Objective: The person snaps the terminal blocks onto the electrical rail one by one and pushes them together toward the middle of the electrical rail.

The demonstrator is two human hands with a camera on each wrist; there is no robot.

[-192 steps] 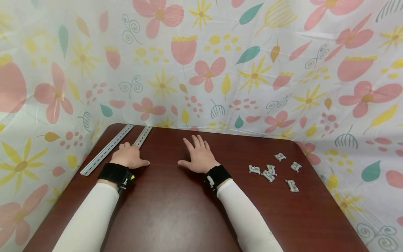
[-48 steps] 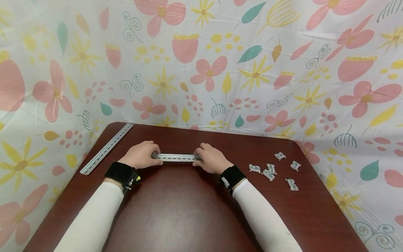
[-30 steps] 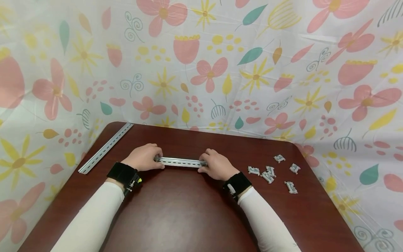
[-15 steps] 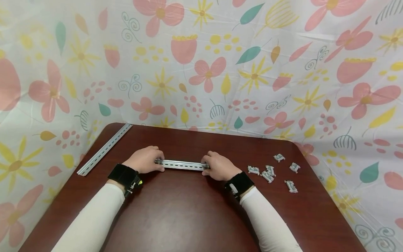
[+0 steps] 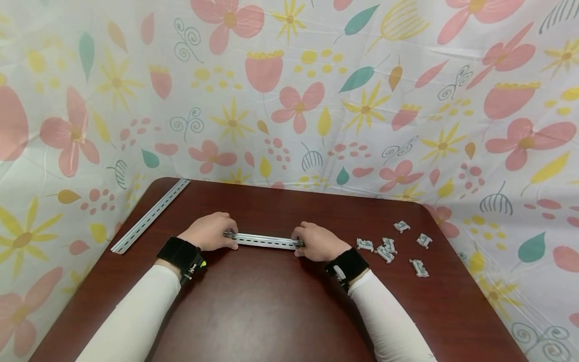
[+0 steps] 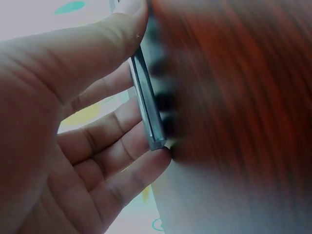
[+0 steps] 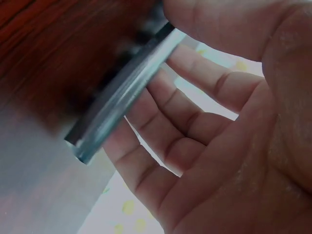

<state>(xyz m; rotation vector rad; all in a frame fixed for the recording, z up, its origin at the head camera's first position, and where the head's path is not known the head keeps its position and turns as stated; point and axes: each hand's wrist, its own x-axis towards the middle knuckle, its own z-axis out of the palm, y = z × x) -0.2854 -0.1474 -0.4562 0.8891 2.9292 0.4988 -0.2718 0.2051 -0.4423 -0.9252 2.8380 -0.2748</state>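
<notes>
A slotted metal DIN rail (image 5: 267, 242) lies crosswise over the middle of the table, its right end slightly nearer the person. My left hand (image 5: 209, 232) grips its left end, thumb on the near side and fingers on the far side. At the other end my right hand (image 5: 318, 242) holds it the same way. The left wrist view shows the rail's end (image 6: 150, 112) between thumb and fingers, close over the wood. Seen from the right wrist, the shiny rail (image 7: 117, 102) runs across the fingers, with the thumb at its upper part.
A second, longer slotted rail (image 5: 150, 216) lies along the table's left edge. Several small grey-white plastic pieces (image 5: 384, 254) are scattered on the right of the brown table (image 5: 253, 306). A flowered cloth (image 5: 289, 100) hangs around the back and sides.
Earlier the left hand lay over this rail at the back left, and the right hand rested flat on the table. Now both grip it; lately it shifted slightly right and nearer.
</notes>
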